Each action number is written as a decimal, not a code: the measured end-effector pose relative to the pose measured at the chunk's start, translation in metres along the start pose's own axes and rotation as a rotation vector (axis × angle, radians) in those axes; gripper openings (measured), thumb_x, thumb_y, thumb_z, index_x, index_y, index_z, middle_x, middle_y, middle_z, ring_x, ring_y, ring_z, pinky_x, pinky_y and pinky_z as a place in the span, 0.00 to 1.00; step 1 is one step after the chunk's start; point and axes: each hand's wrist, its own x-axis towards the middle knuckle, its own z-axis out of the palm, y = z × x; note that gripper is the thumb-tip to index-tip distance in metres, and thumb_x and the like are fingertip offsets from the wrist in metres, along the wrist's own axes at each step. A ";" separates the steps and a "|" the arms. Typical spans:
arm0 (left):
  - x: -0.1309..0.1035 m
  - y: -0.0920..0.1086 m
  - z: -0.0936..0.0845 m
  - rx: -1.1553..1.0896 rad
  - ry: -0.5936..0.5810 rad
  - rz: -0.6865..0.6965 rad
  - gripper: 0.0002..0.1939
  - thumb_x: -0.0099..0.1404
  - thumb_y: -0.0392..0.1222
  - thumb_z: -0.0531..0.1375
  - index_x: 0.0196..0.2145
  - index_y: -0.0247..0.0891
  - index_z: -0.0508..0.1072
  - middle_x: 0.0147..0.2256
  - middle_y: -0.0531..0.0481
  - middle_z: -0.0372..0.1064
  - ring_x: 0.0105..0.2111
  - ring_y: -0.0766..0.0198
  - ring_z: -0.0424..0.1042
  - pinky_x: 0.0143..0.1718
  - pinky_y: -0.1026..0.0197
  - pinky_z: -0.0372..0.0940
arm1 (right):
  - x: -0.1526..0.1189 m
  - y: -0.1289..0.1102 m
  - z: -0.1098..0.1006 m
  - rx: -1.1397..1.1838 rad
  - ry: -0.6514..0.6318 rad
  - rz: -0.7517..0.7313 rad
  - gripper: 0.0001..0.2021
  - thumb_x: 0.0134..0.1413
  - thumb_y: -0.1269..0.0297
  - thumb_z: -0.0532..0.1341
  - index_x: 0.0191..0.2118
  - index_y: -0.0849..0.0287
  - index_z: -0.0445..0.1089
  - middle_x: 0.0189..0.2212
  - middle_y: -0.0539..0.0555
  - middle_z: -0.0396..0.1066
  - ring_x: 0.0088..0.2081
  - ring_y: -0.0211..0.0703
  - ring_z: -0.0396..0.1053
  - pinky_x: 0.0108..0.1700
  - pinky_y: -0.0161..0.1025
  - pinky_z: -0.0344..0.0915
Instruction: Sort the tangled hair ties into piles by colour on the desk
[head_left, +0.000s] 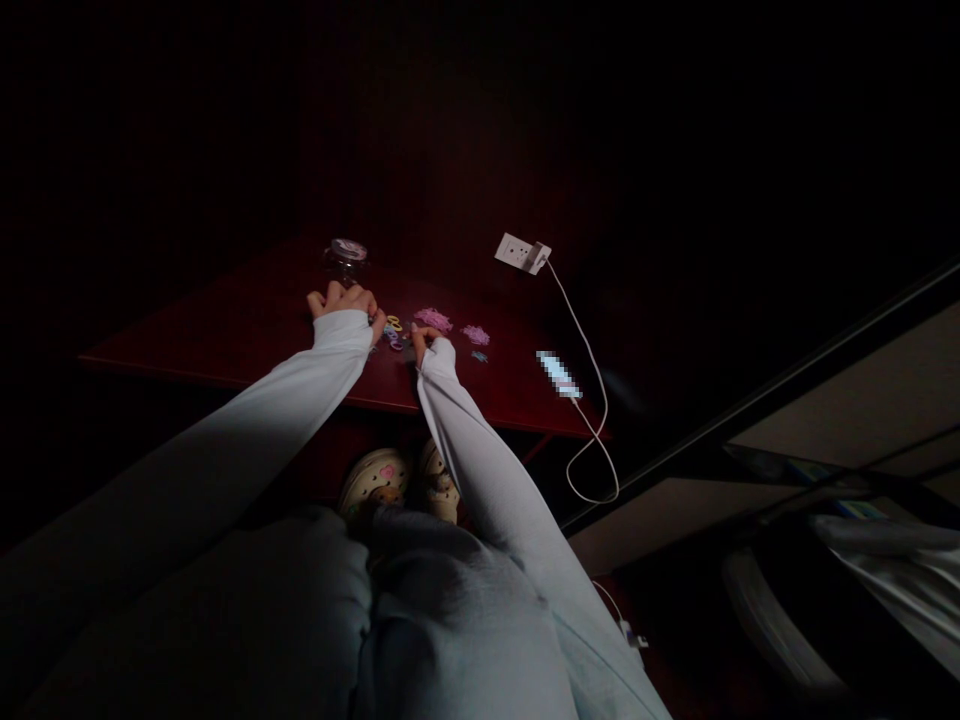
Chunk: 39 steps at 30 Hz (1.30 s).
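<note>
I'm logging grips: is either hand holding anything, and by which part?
It cannot be told: the right hand is near the larger pink pile, the left hand near the coloured rings, but any held piece is too small to see.

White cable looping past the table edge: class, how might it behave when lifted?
The white cable is probably floppy, given its loose loop. It looks light, being thin. Lifting it may tug the lit device it runs to.

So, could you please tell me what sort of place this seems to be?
Probably a dim room in a home or dormitory, though much is too dark to tell. A red table, a socket with a white charging cable, and casual clogs suggest it.
</note>
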 end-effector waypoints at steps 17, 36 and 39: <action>0.012 -0.013 0.032 0.009 -0.166 0.348 0.16 0.75 0.50 0.55 0.38 0.45 0.80 0.46 0.45 0.80 0.52 0.43 0.69 0.56 0.38 0.56 | -0.008 -0.013 -0.010 -0.161 -0.116 -0.123 0.14 0.75 0.58 0.55 0.38 0.52 0.75 0.41 0.51 0.79 0.49 0.48 0.74 0.62 0.45 0.66; 0.007 -0.003 0.021 0.081 -0.088 0.269 0.10 0.70 0.42 0.59 0.31 0.42 0.77 0.38 0.46 0.80 0.52 0.45 0.66 0.55 0.40 0.56 | -0.019 -0.031 -0.028 -0.489 -0.153 -0.156 0.18 0.79 0.53 0.51 0.46 0.54 0.76 0.53 0.57 0.78 0.60 0.52 0.67 0.62 0.49 0.63; 0.005 0.003 0.017 0.091 -0.056 0.209 0.09 0.69 0.41 0.60 0.31 0.41 0.78 0.36 0.44 0.78 0.52 0.43 0.67 0.55 0.37 0.55 | -0.016 -0.029 -0.034 -0.534 -0.137 -0.157 0.19 0.80 0.53 0.50 0.47 0.55 0.76 0.52 0.58 0.78 0.61 0.53 0.67 0.62 0.50 0.61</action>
